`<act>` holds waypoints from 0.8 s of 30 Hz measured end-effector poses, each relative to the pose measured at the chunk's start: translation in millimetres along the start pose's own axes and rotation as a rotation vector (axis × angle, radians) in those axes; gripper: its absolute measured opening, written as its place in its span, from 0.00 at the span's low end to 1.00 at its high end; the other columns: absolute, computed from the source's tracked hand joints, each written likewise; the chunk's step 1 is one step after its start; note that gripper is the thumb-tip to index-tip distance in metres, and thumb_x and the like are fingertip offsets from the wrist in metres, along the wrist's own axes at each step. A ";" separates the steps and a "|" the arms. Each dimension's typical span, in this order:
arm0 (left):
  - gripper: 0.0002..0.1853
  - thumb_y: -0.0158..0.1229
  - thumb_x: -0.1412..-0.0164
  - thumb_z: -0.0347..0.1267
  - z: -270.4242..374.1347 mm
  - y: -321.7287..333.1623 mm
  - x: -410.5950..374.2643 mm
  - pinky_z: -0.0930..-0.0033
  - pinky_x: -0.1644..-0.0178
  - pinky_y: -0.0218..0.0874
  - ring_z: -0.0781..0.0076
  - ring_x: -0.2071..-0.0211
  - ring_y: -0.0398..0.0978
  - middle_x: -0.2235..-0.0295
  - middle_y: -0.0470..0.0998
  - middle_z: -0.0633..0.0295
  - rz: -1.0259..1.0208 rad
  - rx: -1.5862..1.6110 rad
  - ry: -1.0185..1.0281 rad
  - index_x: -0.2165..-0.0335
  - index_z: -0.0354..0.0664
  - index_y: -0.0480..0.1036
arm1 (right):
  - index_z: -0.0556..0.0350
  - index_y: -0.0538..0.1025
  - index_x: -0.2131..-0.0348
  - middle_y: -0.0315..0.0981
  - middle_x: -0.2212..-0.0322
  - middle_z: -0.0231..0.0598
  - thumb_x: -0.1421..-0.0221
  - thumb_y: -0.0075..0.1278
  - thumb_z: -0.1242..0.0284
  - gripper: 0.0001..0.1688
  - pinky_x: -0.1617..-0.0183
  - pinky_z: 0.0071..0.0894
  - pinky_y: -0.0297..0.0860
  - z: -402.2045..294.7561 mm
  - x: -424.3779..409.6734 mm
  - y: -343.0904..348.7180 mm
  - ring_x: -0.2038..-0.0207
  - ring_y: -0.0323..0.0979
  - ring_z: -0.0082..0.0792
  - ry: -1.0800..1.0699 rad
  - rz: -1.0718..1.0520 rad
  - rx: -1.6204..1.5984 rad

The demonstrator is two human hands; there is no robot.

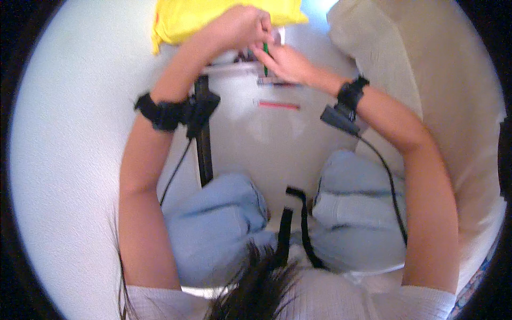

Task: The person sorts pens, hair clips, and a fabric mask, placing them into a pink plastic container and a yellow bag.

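My left hand (248,28) and my right hand (286,62) meet at the top middle, in front of a yellow bag or cloth bundle (184,22). A thin green stick-like item (266,60), perhaps a pen, stands out between the thumb and fingers of my right hand. The fingertips of my left hand are curled at its upper end; whether they grip it too is hard to tell. Below the hands, a thin red stick-like item (279,105) lies on the pale floor surface. Small dark and pale items behind the hands are blurred and partly hidden.
A white wall (72,132) runs along the left, with a black strip (204,152) near its foot. Beige fabric-covered furniture (436,80) stands on the right. Cables hang from the black wrist-worn devices (164,116). My knees in light blue jeans (220,208) are below.
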State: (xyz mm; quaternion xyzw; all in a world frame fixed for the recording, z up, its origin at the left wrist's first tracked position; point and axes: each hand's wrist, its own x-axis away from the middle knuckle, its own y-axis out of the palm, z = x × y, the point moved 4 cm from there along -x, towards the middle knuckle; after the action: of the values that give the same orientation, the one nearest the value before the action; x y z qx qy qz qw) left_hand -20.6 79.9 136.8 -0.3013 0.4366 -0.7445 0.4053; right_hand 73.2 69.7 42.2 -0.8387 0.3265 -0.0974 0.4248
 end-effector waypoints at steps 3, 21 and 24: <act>0.09 0.52 0.54 0.31 3.6 -16.7 3.4 0.77 0.74 0.61 0.78 0.80 0.70 0.81 0.73 0.60 0.128 0.231 -0.084 0.73 0.35 0.69 | 0.58 0.66 0.69 0.67 0.82 0.51 0.47 0.30 0.56 0.23 0.74 0.45 0.64 1.9 -9.6 -29.2 0.77 0.67 0.50 0.042 0.151 0.008; 0.09 0.49 0.55 0.32 -17.3 5.7 5.1 0.66 0.72 0.61 0.59 0.78 0.69 0.80 0.72 0.55 0.196 -0.230 -0.009 0.74 0.39 0.69 | 0.59 0.66 0.70 0.68 0.79 0.47 0.51 0.37 0.67 0.13 0.69 0.37 0.63 24.6 -14.2 -12.4 0.75 0.68 0.43 0.032 -0.038 0.009; 0.09 0.49 0.56 0.33 -24.2 16.7 8.2 0.64 0.72 0.60 0.58 0.78 0.69 0.81 0.71 0.55 0.138 -0.217 -0.027 0.75 0.40 0.69 | 0.59 0.66 0.68 0.69 0.78 0.46 0.53 0.37 0.71 0.12 0.68 0.35 0.64 29.1 -15.9 -5.0 0.74 0.68 0.42 0.021 -0.107 0.022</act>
State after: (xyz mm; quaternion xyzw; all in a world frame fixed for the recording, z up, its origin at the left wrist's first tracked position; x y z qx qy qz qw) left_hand -38.4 77.7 112.1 -0.3228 0.5288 -0.6591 0.4264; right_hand 76.2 100.7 29.8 -0.8492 0.2846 -0.1326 0.4245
